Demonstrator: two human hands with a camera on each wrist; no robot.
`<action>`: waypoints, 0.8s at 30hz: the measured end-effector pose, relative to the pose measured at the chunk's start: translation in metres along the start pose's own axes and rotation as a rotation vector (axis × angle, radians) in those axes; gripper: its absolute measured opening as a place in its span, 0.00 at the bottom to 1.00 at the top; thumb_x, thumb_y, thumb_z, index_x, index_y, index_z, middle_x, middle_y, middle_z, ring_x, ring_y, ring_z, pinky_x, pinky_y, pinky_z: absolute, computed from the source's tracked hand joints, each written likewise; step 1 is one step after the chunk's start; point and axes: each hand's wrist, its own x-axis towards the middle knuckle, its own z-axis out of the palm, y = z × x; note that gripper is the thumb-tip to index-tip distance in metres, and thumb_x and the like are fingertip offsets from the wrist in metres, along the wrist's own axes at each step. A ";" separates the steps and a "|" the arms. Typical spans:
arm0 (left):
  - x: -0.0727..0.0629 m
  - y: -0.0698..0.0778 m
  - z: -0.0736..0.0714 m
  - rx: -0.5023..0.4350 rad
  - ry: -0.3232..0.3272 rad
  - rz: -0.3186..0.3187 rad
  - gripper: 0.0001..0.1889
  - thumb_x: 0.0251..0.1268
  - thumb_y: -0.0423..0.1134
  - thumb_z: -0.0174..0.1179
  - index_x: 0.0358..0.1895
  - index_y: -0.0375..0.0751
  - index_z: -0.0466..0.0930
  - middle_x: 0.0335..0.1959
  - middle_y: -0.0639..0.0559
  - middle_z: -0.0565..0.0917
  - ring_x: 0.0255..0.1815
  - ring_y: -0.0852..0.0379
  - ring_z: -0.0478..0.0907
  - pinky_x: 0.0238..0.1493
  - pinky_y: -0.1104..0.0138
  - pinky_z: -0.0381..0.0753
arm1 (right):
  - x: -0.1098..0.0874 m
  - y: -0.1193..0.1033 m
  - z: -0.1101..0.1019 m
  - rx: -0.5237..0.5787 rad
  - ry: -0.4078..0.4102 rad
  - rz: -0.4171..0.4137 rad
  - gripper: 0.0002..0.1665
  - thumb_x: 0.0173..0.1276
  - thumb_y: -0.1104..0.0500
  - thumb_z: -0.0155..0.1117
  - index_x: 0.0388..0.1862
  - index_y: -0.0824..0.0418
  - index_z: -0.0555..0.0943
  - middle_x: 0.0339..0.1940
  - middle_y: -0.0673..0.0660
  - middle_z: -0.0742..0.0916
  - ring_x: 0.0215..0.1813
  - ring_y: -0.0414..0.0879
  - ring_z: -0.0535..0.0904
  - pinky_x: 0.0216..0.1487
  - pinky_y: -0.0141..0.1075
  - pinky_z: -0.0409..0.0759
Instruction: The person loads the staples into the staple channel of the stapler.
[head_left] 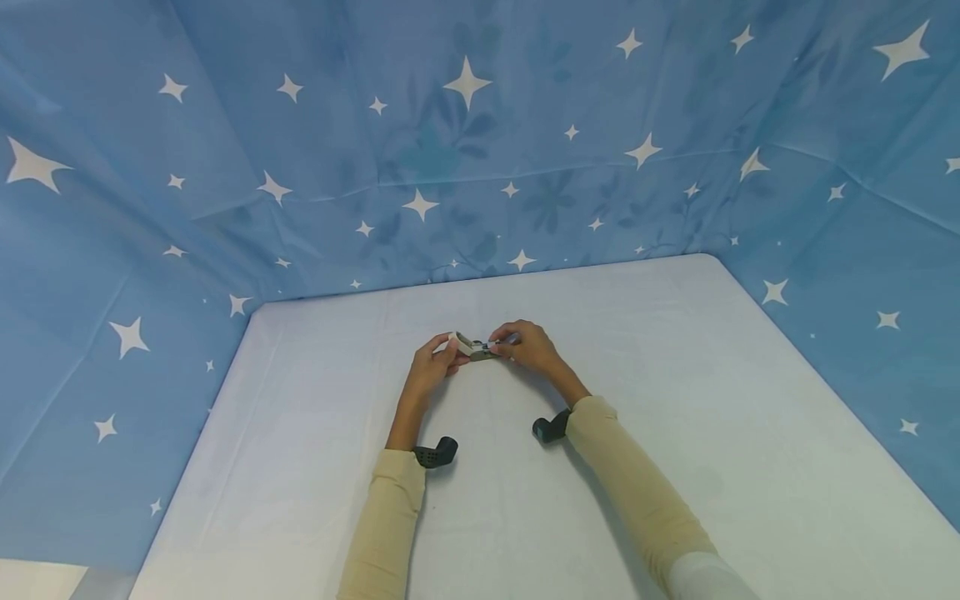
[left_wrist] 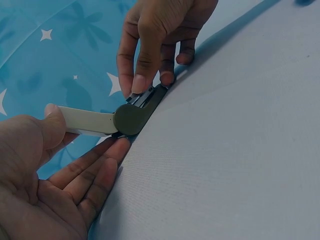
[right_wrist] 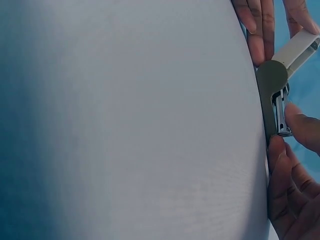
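Working inside the open stapler (left_wrist: pixel 128 120), seemingly: left hand (head_left: pixel 431 367) pinches lid (left_wrist: pixel 87 120), right hand (head_left: pixel 533 346) metal tray (right_wrist: pixel 280 114); next likely needs steadiness.

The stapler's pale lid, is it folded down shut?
No, the left wrist view shows the pale lid swung wide open from the green base, held by the left hand.

In the head view, the white tabletop (head_left: pixel 495 517) is lit brightly and evenly, with a soft-edged shadow cast left of the right sleeve (head_left: pixel 637 483). The left wrist view is dimmer; a broad shadow is spread from the right hand (left_wrist: pixel 160 35) toward the upper right. In the equally dim right wrist view, the left edge is blurred into dark blue, while pale highlights are caught on the stapler's (right_wrist: pixel 272 76) metal.
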 end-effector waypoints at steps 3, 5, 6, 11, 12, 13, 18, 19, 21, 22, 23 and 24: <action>0.000 0.000 0.000 0.004 0.004 -0.009 0.24 0.76 0.50 0.50 0.68 0.42 0.69 0.51 0.37 0.85 0.57 0.45 0.82 0.57 0.61 0.81 | 0.000 0.000 0.000 -0.016 -0.001 -0.002 0.08 0.66 0.56 0.69 0.43 0.56 0.86 0.45 0.56 0.86 0.31 0.42 0.83 0.29 0.31 0.80; 0.000 0.001 0.000 0.005 0.008 -0.013 0.23 0.76 0.49 0.50 0.67 0.43 0.70 0.51 0.38 0.86 0.56 0.46 0.83 0.56 0.62 0.81 | 0.000 0.000 0.000 -0.027 0.001 0.002 0.08 0.65 0.56 0.69 0.43 0.55 0.86 0.45 0.55 0.87 0.31 0.42 0.83 0.29 0.31 0.79; 0.000 0.001 0.000 0.008 0.011 -0.013 0.23 0.76 0.49 0.50 0.67 0.43 0.70 0.50 0.38 0.86 0.55 0.47 0.83 0.55 0.63 0.82 | 0.000 0.000 0.000 -0.031 0.002 0.004 0.08 0.65 0.55 0.70 0.43 0.55 0.86 0.45 0.55 0.87 0.31 0.42 0.82 0.28 0.31 0.79; -0.001 0.002 0.001 0.008 0.013 -0.016 0.23 0.76 0.49 0.50 0.67 0.43 0.70 0.50 0.38 0.86 0.55 0.47 0.83 0.55 0.63 0.82 | 0.000 -0.001 0.001 -0.050 -0.003 0.027 0.09 0.65 0.54 0.70 0.43 0.53 0.86 0.46 0.54 0.87 0.31 0.42 0.82 0.28 0.30 0.77; -0.001 0.002 0.001 0.008 0.014 -0.015 0.23 0.76 0.49 0.50 0.67 0.43 0.70 0.50 0.38 0.86 0.55 0.47 0.83 0.55 0.64 0.82 | 0.000 -0.001 0.001 -0.053 -0.004 0.029 0.09 0.65 0.54 0.70 0.43 0.53 0.86 0.46 0.54 0.87 0.31 0.42 0.82 0.28 0.30 0.77; -0.001 0.002 0.001 0.011 0.015 -0.013 0.23 0.76 0.49 0.50 0.67 0.42 0.70 0.50 0.38 0.86 0.55 0.47 0.83 0.54 0.64 0.82 | 0.000 -0.002 0.001 -0.055 -0.004 0.032 0.09 0.65 0.54 0.70 0.43 0.53 0.86 0.46 0.54 0.87 0.31 0.42 0.82 0.28 0.30 0.77; -0.001 0.002 0.001 0.008 0.016 -0.009 0.23 0.76 0.49 0.50 0.67 0.42 0.70 0.50 0.38 0.86 0.55 0.47 0.83 0.55 0.63 0.82 | 0.000 -0.002 0.001 -0.063 -0.005 0.034 0.09 0.65 0.53 0.70 0.43 0.53 0.86 0.46 0.53 0.87 0.32 0.42 0.82 0.29 0.30 0.77; -0.001 0.002 0.001 0.008 0.015 -0.008 0.23 0.76 0.49 0.50 0.67 0.42 0.70 0.50 0.38 0.86 0.55 0.47 0.83 0.56 0.62 0.82 | 0.000 -0.002 0.001 -0.064 -0.005 0.033 0.10 0.65 0.53 0.70 0.43 0.53 0.86 0.46 0.53 0.87 0.33 0.42 0.82 0.29 0.30 0.77; -0.001 0.002 0.001 0.001 0.013 -0.010 0.23 0.76 0.49 0.50 0.67 0.42 0.70 0.51 0.37 0.85 0.56 0.46 0.83 0.57 0.61 0.81 | 0.000 -0.002 0.001 -0.065 -0.006 0.030 0.09 0.65 0.53 0.70 0.43 0.53 0.86 0.46 0.53 0.87 0.33 0.43 0.82 0.29 0.30 0.77; -0.001 0.002 0.001 0.000 0.012 -0.010 0.23 0.76 0.49 0.50 0.67 0.42 0.70 0.51 0.37 0.85 0.56 0.46 0.83 0.57 0.60 0.81 | 0.000 -0.002 0.001 -0.064 -0.007 0.029 0.09 0.65 0.53 0.70 0.43 0.53 0.86 0.45 0.53 0.87 0.34 0.43 0.82 0.29 0.30 0.77; -0.001 0.003 0.001 -0.004 0.011 -0.011 0.23 0.76 0.49 0.50 0.68 0.42 0.70 0.51 0.37 0.85 0.56 0.46 0.83 0.58 0.60 0.81 | 0.000 -0.002 0.001 -0.060 -0.008 0.028 0.09 0.65 0.53 0.70 0.43 0.53 0.86 0.45 0.53 0.88 0.33 0.43 0.82 0.29 0.30 0.77; -0.001 0.003 0.000 -0.003 0.008 -0.009 0.24 0.76 0.49 0.50 0.68 0.42 0.69 0.52 0.36 0.85 0.56 0.45 0.82 0.58 0.60 0.81 | 0.000 -0.002 0.001 -0.060 -0.009 0.025 0.09 0.65 0.53 0.69 0.43 0.53 0.86 0.45 0.53 0.88 0.33 0.43 0.82 0.29 0.30 0.77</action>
